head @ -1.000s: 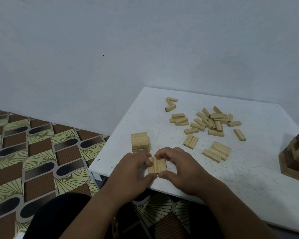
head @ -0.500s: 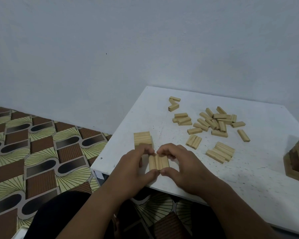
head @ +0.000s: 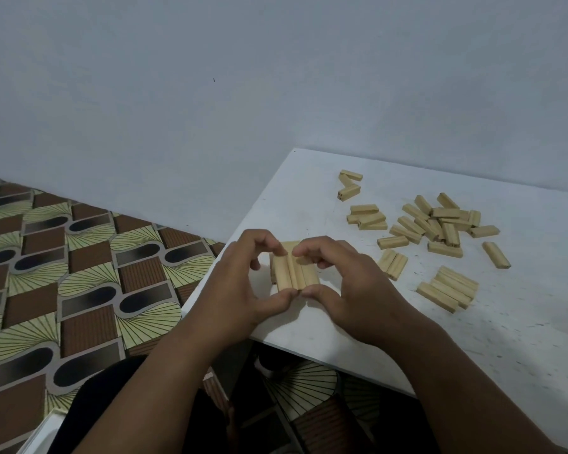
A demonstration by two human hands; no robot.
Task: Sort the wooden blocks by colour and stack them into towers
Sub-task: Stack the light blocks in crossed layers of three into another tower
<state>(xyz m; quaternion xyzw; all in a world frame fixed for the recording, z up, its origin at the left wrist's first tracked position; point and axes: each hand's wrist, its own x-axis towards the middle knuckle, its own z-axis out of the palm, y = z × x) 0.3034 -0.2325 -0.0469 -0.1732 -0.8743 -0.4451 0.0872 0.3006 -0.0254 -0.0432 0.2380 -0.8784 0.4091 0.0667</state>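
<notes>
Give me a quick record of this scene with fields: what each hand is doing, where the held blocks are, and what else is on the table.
left hand: pinches the row of three blocks by its ends
right hand: pinches the same row
row position: over the small tower, contact unclear
loose blocks: scattered on the white table
sorted groups: row of four; pair

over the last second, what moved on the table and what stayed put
Both hands, left hand and right hand, carried the row of three blocks away from the table's near edge to the small stack, which it now hides almost wholly. The grip is unchanged, thumbs at the near ends, fingers at the far ends. The loose pile and the white table stayed put.
</notes>
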